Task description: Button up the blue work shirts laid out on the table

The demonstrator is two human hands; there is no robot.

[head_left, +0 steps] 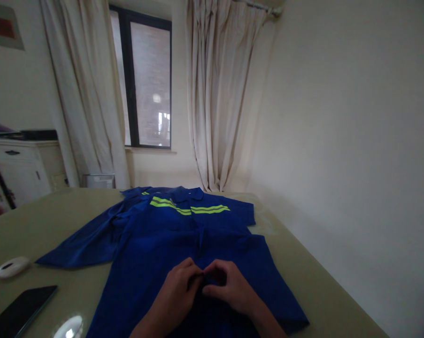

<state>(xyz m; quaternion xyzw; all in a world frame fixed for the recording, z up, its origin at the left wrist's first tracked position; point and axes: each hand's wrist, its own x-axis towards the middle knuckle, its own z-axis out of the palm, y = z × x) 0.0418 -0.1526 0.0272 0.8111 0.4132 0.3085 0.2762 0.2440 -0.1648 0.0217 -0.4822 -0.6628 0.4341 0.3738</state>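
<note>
A blue work jacket [151, 253] with yellow-green and grey stripes across the chest lies spread on the table, its collar at the far end. One long sleeve reaches out to the left. Both hands meet over the lower middle of the jacket's front. My left hand [176, 293] is closed, thumb and fingers pinching the cloth near the centre line. Close against it, my right hand [233, 288] curls with its index fingertip at the same spot and its thumb lower on the cloth. The exact bit of cloth between the fingertips is too dark to make out.
On the olive-green table [296, 267] at the left lie a white oval object [12, 267], a dark phone-like slab [23, 310] and a shiny white rounded object [69, 327]. A wall [366, 188] runs along the right. Behind are curtains [215, 103], a window [150, 84] and a white cabinet [21, 169].
</note>
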